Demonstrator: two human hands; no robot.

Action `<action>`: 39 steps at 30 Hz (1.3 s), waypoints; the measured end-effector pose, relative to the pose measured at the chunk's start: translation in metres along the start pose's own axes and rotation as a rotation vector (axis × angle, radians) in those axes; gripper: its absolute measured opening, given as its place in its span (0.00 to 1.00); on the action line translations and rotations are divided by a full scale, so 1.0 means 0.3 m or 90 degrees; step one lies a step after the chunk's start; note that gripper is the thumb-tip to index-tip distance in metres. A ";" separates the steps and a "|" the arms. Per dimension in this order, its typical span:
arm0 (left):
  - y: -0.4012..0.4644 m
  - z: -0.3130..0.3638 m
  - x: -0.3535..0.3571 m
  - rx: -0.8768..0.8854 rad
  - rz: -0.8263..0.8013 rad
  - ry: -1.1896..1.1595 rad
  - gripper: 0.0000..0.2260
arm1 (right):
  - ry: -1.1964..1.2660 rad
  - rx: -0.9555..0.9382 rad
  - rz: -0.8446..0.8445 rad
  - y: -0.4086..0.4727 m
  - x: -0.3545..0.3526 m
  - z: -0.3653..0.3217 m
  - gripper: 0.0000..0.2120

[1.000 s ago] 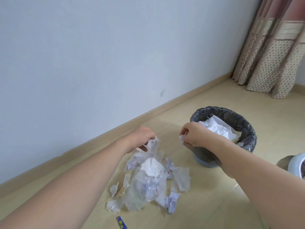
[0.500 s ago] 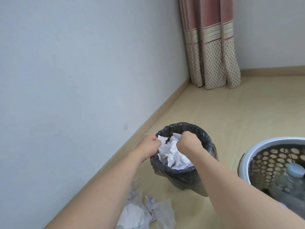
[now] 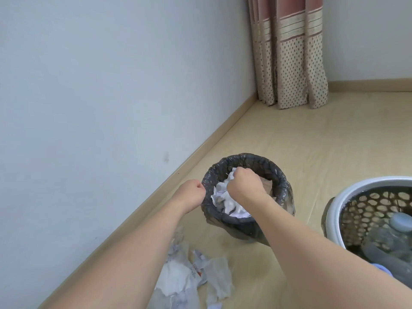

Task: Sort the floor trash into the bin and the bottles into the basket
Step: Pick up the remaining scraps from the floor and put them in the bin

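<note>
The bin (image 3: 252, 157), lined with a black bag, stands on the floor by the wall and holds crumpled white paper (image 3: 225, 202). My right hand (image 3: 244, 185) hovers over its opening as a fist, with a white paper scrap (image 3: 232, 174) poking out at the fingers. My left hand (image 3: 193, 194) is a closed fist just outside the bin's left rim, with nothing visible in it. Torn paper and clear plastic trash (image 3: 189, 278) lies on the floor under my left forearm. The white-rimmed woven basket (image 3: 365, 182) at the right holds clear bottles (image 3: 388, 239).
A grey wall with a wooden skirting board (image 3: 223, 130) runs along the left. A dotted curtain (image 3: 289, 63) hangs in the far corner. Bare wooden floor (image 3: 323, 141) stretches behind the bin and basket.
Both hands lifted from the floor pile and swung right to the bin. Since half a second ago, my left hand has drawn back from over the opening to outside the rim.
</note>
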State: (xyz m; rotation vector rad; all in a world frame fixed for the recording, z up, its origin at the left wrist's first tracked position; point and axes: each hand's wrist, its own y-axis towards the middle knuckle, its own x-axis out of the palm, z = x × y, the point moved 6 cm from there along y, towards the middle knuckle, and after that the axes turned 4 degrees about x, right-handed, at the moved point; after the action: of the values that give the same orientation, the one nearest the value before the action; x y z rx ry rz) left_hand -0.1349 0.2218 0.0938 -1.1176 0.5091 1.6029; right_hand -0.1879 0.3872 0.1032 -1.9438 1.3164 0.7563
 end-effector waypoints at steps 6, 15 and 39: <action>-0.125 -0.263 -0.047 0.000 -0.004 -0.031 0.12 | -0.231 -0.186 0.113 -0.115 0.160 -0.192 0.10; -0.436 -0.840 -0.078 -0.110 -0.083 0.034 0.09 | -0.275 -0.311 -0.090 -0.372 0.620 -0.412 0.17; -0.785 -1.425 0.403 -0.072 -0.219 0.011 0.06 | -0.347 -0.047 -0.392 -0.953 1.488 -0.128 0.09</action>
State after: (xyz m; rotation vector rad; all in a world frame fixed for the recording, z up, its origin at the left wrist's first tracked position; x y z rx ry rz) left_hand 0.2535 0.0290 -0.1607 -1.2310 0.2227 1.3347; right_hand 0.2298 0.1866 -0.1568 -1.8581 0.3411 0.9222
